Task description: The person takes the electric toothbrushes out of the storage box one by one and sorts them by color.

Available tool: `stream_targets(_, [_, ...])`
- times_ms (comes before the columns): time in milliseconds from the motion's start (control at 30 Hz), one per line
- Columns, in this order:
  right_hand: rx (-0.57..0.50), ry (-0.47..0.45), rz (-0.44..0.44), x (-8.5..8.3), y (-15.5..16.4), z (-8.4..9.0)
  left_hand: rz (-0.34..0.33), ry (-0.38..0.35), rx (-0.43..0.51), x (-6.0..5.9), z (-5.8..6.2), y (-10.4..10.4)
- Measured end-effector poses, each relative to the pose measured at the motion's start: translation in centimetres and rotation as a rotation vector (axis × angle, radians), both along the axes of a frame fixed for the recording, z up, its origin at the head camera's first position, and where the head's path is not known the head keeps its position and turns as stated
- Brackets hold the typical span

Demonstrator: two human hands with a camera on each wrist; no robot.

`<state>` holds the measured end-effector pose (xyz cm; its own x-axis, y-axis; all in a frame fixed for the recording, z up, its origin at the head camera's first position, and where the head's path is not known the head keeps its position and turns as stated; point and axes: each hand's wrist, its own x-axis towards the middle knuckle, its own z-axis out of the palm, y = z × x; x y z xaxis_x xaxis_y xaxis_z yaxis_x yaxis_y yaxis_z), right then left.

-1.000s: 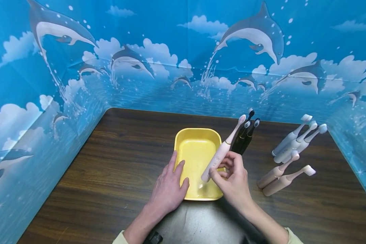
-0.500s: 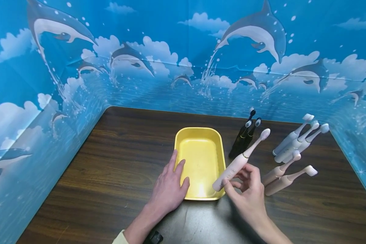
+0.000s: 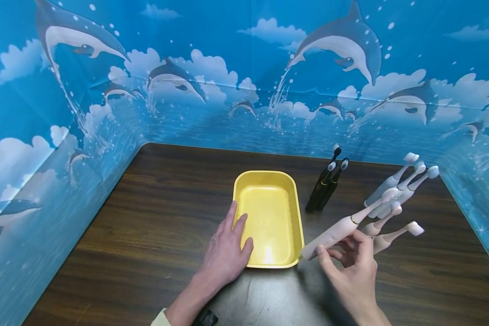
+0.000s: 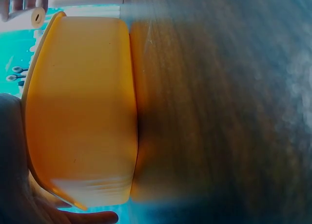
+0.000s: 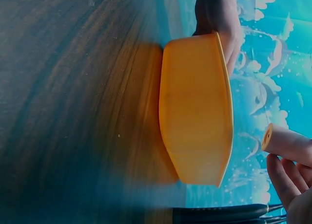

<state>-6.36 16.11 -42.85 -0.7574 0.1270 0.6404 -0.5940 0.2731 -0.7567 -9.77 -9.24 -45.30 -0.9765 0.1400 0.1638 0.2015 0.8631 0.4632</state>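
A yellow plastic tray [image 3: 266,217] sits on the table in the middle of the head view. My left hand [image 3: 227,251] rests over its left rim, fingers spread and fairly straight. To the right, my right hand [image 3: 356,267] pinches a pale pink electric toothbrush [image 3: 335,233] by its lower handle, brush head pointing up and right. Its base is just beside the tray's lower right corner and above table level. In the right wrist view the toothbrush's round base [image 5: 268,136] faces the tray's side wall [image 5: 195,107]. The left wrist view shows the opposite wall [image 4: 83,107].
Several black electric toothbrushes [image 3: 323,188] stand upright behind the tray's right side. Pale blue-white ones [image 3: 381,192] are grouped at the far right, with two pink ones [image 3: 383,242] nearer, partly hidden by my right hand. A dolphin-print cloth [image 3: 212,90] encloses the wooden table [image 3: 167,190].
My right hand has carried the pink toothbrush from over the tray to the right, past its rim, and the toothbrush leans further over. The left hand has stayed on the tray.
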Motion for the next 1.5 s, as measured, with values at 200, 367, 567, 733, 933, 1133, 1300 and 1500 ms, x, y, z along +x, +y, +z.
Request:
stream_targets(200, [0.033, 0.040, -0.083, 0.4, 0.7, -0.6, -0.001, 0.013, 0.000, 0.0, 0.0, 0.0])
stream_targets(367, [0.056, 0.117, -0.138, 0.5, 1.5, -1.2, 0.003, 0.001, -0.004, 0.0, 0.1, 0.1])
stream_targets(567, [0.078, 0.102, -0.189, 0.6, 2.4, -1.0, 0.002, -0.024, -0.006, -0.1, 0.2, 0.2])
stream_targets(733, [0.048, 0.102, -0.229, 0.6, 3.1, -0.8, -0.002, -0.031, -0.009, -0.1, 0.3, 0.2])
stream_targets(933, [0.097, 0.086, -0.263, 0.7, 3.7, -0.9, 0.000, -0.039, -0.009, -0.1, 0.3, 0.2])
stream_targets(1133, [0.127, 0.048, -0.295, 1.2, 4.0, -1.0, 0.004, -0.046, -0.010, -0.1, 0.3, 0.2])
stream_targets(1300, [0.109, 0.051, -0.288, 1.4, 4.0, -1.3, 0.004, -0.039, -0.011, 0.0, 0.2, 0.1])
stream_targets(1500, [0.131, -0.018, -0.325, 1.9, 3.9, -0.9, 0.004, -0.024, -0.012, 0.0, 0.2, 0.1])
